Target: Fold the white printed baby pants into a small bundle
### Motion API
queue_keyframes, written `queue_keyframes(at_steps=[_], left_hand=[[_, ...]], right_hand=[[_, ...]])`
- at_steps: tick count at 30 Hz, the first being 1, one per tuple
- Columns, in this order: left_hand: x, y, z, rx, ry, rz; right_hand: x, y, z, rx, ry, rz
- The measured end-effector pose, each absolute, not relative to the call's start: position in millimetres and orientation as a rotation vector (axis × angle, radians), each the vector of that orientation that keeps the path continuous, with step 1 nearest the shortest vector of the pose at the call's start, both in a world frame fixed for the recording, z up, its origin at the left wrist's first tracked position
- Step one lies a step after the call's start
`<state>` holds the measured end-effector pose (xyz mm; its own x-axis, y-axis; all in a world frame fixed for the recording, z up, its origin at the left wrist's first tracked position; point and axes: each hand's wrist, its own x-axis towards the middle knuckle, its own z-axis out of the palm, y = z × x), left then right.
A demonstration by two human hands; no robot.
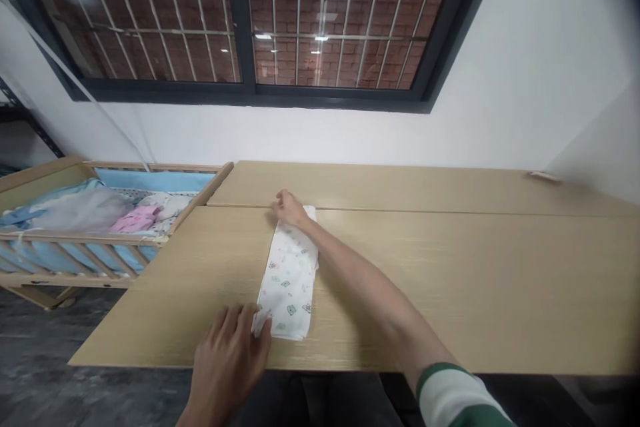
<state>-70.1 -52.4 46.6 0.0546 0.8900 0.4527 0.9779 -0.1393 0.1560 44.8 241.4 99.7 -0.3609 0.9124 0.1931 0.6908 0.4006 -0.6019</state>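
Observation:
A white cloth with small printed figures (289,277) lies folded into a long narrow strip on the wooden table (450,267). My left hand (227,363) rests at the cloth's near end, its fingers pinching the near left corner. My right hand (289,208) reaches across to the far end and grips the cloth there, fingers curled on the edge. The right forearm lies along the cloth's right side.
A wooden baby cot (100,227) with blue lining, grey netting and a pink garment (136,219) stands left of the table. A small flat object (544,176) lies at the table's far right. A barred window (250,20) fills the wall behind.

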Motion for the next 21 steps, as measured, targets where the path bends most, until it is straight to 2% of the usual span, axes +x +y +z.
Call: queue_keyframes(at_steps=[2, 4, 9, 12, 15, 21], left_hand=[[-63, -54, 42, -2.268, -1.622, -0.825], [-55, -57, 38, -2.385, -1.439, -0.832], [-38, -67, 22, -2.47, -1.433, -0.722], [-34, -71, 13, -2.447, -1.446, -0.73], [-34, -71, 11, -2.417, -1.422, -0.671], [-36, -66, 11, -2.366, -1.374, -0.56]], right_hand=[[50, 206, 109, -1.005, -2.355, 0.624], [57, 162, 114, -0.654, -2.569, 0.657], [84, 69, 103, -0.133, -2.884, 0.744], [100, 54, 84, -0.096, -2.934, 0.796], [108, 67, 69, -0.237, -2.955, 0.822], [108, 120, 60, -0.482, -2.987, 0.698]])
